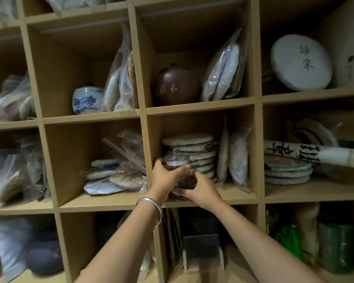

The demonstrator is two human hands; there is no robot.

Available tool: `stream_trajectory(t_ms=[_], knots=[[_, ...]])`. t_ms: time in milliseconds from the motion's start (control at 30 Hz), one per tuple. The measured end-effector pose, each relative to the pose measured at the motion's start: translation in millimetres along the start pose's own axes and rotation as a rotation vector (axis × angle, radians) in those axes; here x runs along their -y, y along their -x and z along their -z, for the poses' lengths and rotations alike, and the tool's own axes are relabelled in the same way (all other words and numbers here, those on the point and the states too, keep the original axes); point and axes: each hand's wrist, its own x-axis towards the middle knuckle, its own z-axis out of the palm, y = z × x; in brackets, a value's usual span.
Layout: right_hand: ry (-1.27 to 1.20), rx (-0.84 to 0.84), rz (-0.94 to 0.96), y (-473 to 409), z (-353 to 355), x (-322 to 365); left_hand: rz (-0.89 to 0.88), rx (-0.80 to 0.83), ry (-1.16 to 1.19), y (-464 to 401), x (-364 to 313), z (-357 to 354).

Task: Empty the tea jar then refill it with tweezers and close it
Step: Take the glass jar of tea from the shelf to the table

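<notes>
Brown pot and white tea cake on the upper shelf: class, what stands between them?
In the head view, bagged tea cakes lean beside the brown pot, then an upright shelf divider separates them from the white tea cake.

The tan wooden cubby shelf (200,107) holds a round white porcelain jar (87,100) painted with a blue landscape at ten o'clock and a dark brown clay pot (177,86) with gold characters at twelve. A white paper-wrapped disc (300,62) at two o'clock and a white paper roll (315,155) at three carry black brush characters. The clear glass tea jar (177,170) at centre shows reddish-brown leaves, a silver bangle (150,209) circles the left wrist, and green packets (290,240) sit at four o'clock.
</notes>
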Motion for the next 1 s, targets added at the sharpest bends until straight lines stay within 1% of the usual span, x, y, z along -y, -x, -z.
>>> stream_trajectory(t_ms=[100,267,433,567,667,800,900,1000], knots=[[0.003,-0.017,0.004,7.4,3.1,2.6,-0.047,0.007,0.037,6.7,-4.9,5.6],[-0.036,-0.015,0.013,26.9,10.1,12.6,-0.109,0.072,0.071,25.1,-14.3,24.4],[-0.181,-0.013,0.019,48.2,10.7,34.6,-0.186,0.077,0.065,46.4,-33.9,45.4],[-0.339,0.067,0.101,62.1,3.6,55.8,-0.172,0.134,0.106,72.1,-49.8,71.4],[-0.453,0.155,0.136,68.7,-9.7,75.1,-0.166,0.099,0.12,87.7,-54.1,99.2],[-0.51,0.222,0.197,80.7,-32.1,109.5,-0.15,0.033,0.095,108.7,-59.5,144.5],[-0.559,0.315,0.268,97.6,-56.3,139.5,-0.13,-0.06,0.05,134.2,-64.1,183.3],[-0.643,0.441,0.319,118.2,-82.0,166.4,-0.113,-0.209,0.036,167.1,-65.8,224.0]])
